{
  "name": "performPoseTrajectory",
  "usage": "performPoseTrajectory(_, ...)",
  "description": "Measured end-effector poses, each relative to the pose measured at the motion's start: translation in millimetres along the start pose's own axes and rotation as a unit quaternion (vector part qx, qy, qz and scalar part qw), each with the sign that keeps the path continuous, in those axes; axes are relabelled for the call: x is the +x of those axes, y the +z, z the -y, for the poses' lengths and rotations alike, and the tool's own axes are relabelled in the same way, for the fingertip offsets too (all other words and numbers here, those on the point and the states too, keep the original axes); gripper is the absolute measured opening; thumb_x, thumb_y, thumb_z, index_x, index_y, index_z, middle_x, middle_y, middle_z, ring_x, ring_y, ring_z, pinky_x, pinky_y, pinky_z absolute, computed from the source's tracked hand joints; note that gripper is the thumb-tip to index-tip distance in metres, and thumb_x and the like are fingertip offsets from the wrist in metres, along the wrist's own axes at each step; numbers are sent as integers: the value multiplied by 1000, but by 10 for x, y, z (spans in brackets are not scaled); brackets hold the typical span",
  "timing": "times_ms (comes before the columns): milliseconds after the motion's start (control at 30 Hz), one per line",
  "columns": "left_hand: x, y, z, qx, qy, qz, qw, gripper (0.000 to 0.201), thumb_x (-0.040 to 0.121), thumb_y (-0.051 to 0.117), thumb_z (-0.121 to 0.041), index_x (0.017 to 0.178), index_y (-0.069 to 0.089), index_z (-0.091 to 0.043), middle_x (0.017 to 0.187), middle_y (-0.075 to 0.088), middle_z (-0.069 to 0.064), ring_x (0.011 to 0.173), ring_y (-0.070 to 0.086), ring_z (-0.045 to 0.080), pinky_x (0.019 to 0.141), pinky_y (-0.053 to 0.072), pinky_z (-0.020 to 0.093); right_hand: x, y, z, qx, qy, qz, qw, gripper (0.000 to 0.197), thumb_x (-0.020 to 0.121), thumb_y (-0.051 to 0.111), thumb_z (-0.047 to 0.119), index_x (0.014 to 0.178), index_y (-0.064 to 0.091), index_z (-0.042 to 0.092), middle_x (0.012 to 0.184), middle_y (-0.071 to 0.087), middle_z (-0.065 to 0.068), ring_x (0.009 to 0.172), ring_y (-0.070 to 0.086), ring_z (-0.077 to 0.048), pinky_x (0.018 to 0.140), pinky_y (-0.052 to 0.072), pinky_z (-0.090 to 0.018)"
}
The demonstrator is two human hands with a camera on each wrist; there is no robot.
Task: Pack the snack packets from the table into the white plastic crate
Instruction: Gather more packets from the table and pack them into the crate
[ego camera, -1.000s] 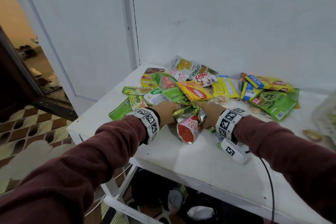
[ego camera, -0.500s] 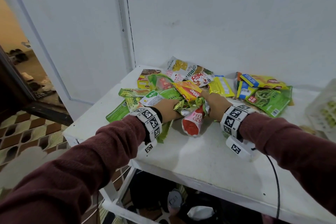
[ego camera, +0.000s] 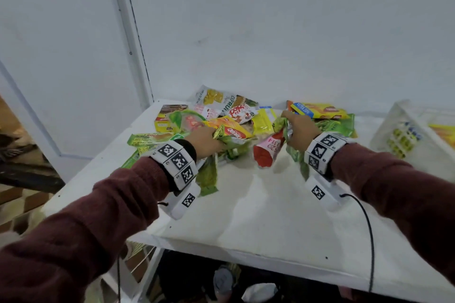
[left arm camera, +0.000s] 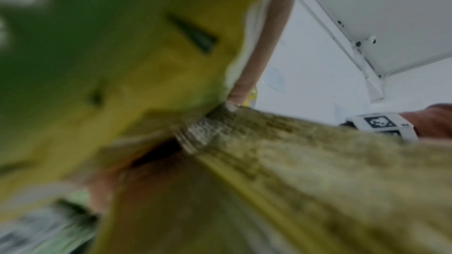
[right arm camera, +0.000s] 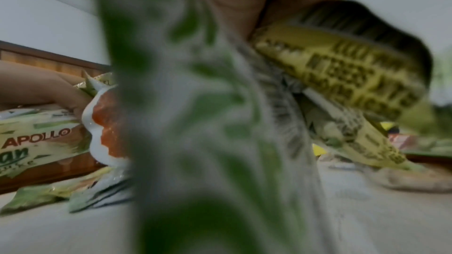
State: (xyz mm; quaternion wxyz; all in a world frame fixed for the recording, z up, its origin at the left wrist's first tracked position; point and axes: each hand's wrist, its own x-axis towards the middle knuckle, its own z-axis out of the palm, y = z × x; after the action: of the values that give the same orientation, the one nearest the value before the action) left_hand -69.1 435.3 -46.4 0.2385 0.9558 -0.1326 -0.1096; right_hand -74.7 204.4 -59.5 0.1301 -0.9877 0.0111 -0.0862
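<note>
A heap of snack packets (ego camera: 229, 115) lies at the back of the white table (ego camera: 258, 216). My left hand (ego camera: 209, 141) grips a bunch of green and yellow packets (ego camera: 209, 174) that hang below it; in the left wrist view these packets (left arm camera: 122, 65) fill the frame, blurred. My right hand (ego camera: 296, 130) grips another bunch, a red and pink packet (ego camera: 267, 152) and green ones (ego camera: 299, 160), lifted off the table. The right wrist view shows green-white packets (right arm camera: 195, 123) and a yellow printed one (right arm camera: 342, 69) under my fingers. The white plastic crate (ego camera: 416, 135) stands at the right edge, with some packets inside.
A white wall rises right behind the table, with a white door at the left. A cable (ego camera: 369, 229) runs from my right wrist across the table's front right. Below the table are dark objects on the floor. Tiled floor lies at the far left.
Both hands have risen from the table with their bunches of packets and drawn apart, the right hand moving rightwards. The view has swung right, bringing the crate into sight.
</note>
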Motion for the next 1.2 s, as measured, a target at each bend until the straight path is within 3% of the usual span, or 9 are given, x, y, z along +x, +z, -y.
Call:
performPoseTrajectory(67, -14, -76, -161, -23, 25, -8, 999, 25, 91, 51, -18, 111, 57, -5, 111, 60, 13, 107, 52, 29, 85, 45, 30, -16, -160, -48, 30, -5, -32, 999, 51, 76, 55, -3, 126, 48, 7, 114, 60, -21, 105, 58, -35, 86, 49, -38)
performPoseTrajectory(133, -35, -150, -367, -43, 48, -22, 998, 9, 89, 53, -17, 92, 58, -10, 81, 55, 1, 84, 49, 21, 65, 38, 21, -43, -363, -81, 65, -5, -71, 995, 40, 75, 58, -1, 114, 55, 6, 107, 64, -20, 100, 61, -34, 83, 50, -38)
performPoseTrajectory(267, -33, -262, -870, -88, 93, -58, 990, 19, 78, 60, -20, 63, 51, -15, 65, 49, 1, 73, 45, 23, 54, 31, 26, -164, -882, -245, 107, -5, -136, 985, 39, 71, 65, 5, 110, 59, 6, 108, 65, -16, 102, 62, -31, 86, 50, -36)
performPoseTrajectory(433, -50, -213, -1691, -201, 162, -122, 958, 21, 54, 52, -29, 68, 59, -14, 80, 57, 10, 77, 50, 21, 73, 38, 32, -500, -1721, -706, 87, 19, -201, 976, 43, 67, 65, -2, 109, 61, 3, 112, 65, -9, 104, 58, -16, 85, 48, -29)
performPoseTrajectory(600, -145, 20, -2599, -298, 222, -97, 924, 14, 55, 53, -24, 64, 57, -13, 67, 53, 7, 69, 48, 20, 69, 37, 33, -927, -2340, -1453, 87, 77, -224, 968, 44, 65, 70, -3, 108, 61, 3, 110, 66, -12, 99, 60, -19, 84, 52, -35)
performPoseTrajectory(700, -214, 256, -3140, -302, 253, -76, 916, 17, 56, 53, -25, 66, 55, -12, 70, 52, 9, 69, 47, 20, 68, 37, 33, -1175, -2565, -1887, 88, 112, -232, 962, 43, 66, 71, -4, 107, 62, 7, 109, 66, -12, 94, 59, -17, 78, 49, -29)
performPoseTrajectory(867, -257, 671, -3887, -271, 272, -44, 922, 8, 64, 55, -20, 63, 50, -14, 67, 48, 3, 66, 44, 20, 63, 35, 28, -1517, -2716, -2579, 72, 147, -234, 959, 41, 67, 72, -1, 106, 61, 6, 109, 66, -13, 103, 62, -24, 76, 45, -26)
performPoseTrajectory(1067, -147, 1062, -4473, -225, 254, -15, 941, 23, 80, 54, -10, 59, 45, -16, 64, 45, 1, 62, 42, 17, 59, 32, 26, -1649, -2645, -3208, 103, 178, -196, 959, 47, 66, 75, 0, 110, 61, 10, 110, 67, -12, 102, 63, -23, 82, 50, -30)
performPoseTrajectory(1200, -43, 1209, -4677, -168, 251, 16, 953, 10, 83, 52, -11, 74, 55, -11, 81, 54, 9, 74, 48, 21, 63, 36, 26, -1577, -2519, -3423, 121, 179, -160, 963, 45, 66, 76, -1, 107, 61, 8, 108, 66, -10, 95, 61, -18, 76, 46, -26)
